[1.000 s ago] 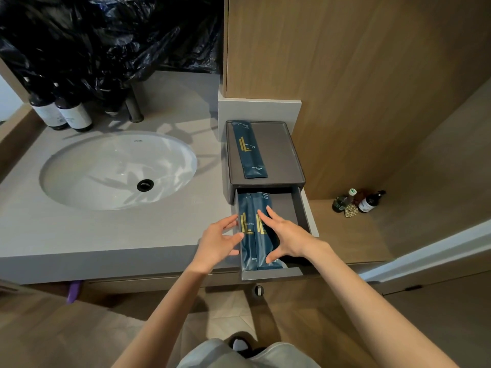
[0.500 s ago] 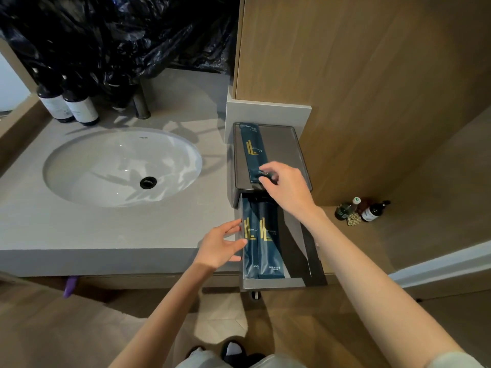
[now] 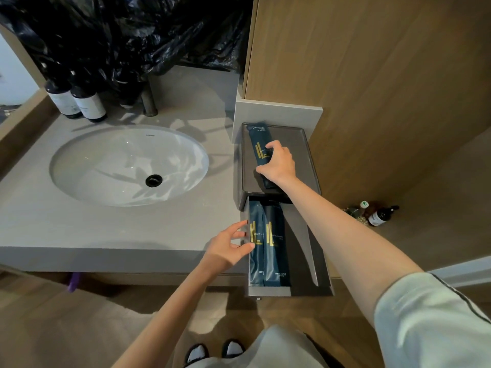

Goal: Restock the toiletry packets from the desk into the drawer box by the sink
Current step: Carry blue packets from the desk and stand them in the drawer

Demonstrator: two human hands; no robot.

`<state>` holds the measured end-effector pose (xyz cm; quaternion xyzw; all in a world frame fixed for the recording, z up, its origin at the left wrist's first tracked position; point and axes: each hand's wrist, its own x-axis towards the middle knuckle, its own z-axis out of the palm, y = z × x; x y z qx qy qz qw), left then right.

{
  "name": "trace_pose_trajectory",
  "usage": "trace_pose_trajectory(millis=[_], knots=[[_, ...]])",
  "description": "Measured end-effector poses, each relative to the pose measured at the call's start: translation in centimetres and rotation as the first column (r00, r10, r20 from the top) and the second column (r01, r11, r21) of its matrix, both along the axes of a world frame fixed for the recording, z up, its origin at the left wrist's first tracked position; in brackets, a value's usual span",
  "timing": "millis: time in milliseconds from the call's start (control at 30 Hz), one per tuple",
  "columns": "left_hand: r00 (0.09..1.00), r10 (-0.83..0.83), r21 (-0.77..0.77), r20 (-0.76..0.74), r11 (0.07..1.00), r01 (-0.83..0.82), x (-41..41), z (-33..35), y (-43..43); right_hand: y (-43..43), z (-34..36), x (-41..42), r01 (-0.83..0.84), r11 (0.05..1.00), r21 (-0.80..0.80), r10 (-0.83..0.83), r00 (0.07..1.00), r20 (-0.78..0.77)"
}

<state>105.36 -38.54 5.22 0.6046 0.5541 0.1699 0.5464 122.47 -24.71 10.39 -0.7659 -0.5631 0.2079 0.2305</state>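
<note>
My right hand (image 3: 279, 164) lies on top of the grey rectangular drawer box (image 3: 303, 158), fingers and thumb curled round the lower half of a long dark blue toiletry packet with gold lettering (image 3: 258, 139). That packet lies flat on the box's recessed lid, along its left side, with its far end close to the back rim.

Below it the box's drawer (image 3: 305, 261) stands pulled out toward me, past the table's front edge. Two more dark blue packets lie in it side by side, lengthwise and touching – the left packet (image 3: 255, 264) against the drawer's left wall, the right packet (image 3: 275, 257) just beside it. The right part of the drawer floor is bare and in shadow under my forearm.

My left hand (image 3: 228, 248) holds nothing: its fingers are loosely spread, the fingertips at the drawer's left wall and the thumb tip on the edge of the left packet.

The box sits at the right end of the grey stone table (image 3: 79, 229), against a pale upstand and a tall wooden panel (image 3: 385, 88). A white oval sink with a black drain (image 3: 127, 166) is sunk into the table to the left. Behind it stand two dark bottles with white labels (image 3: 79, 103) and a dark tap (image 3: 149, 102), under crumpled black plastic sheeting (image 3: 119, 35). Well to the right, on a lower wooden ledge, are a few small bottles (image 3: 380, 216).
</note>
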Motion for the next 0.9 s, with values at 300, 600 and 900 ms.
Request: trace_pose_trajectory(millis=[300, 600, 900], knots=[[0.999, -0.032, 0.008, -0.018, 0.999, 0.032, -0.1, 0.4, -0.1, -2.6, 0.8, 1.9, 0.031, 0.999, -0.015, -0.033, 0.97, -0.241], [1.0, 0.007, 0.018, 0.026, 1.0, -0.007, 0.1, 0.5, -0.7, -16.2, 3.3, 4.7, -0.031, 0.999, -0.027, 0.012, 0.851, -0.525], [0.998, 0.048, 0.055, 0.049, 0.997, -0.051, 0.5, 0.7, -1.2, -25.7, 0.1, 5.3, -0.034, 0.972, -0.231, -0.117, 0.786, -0.607]])
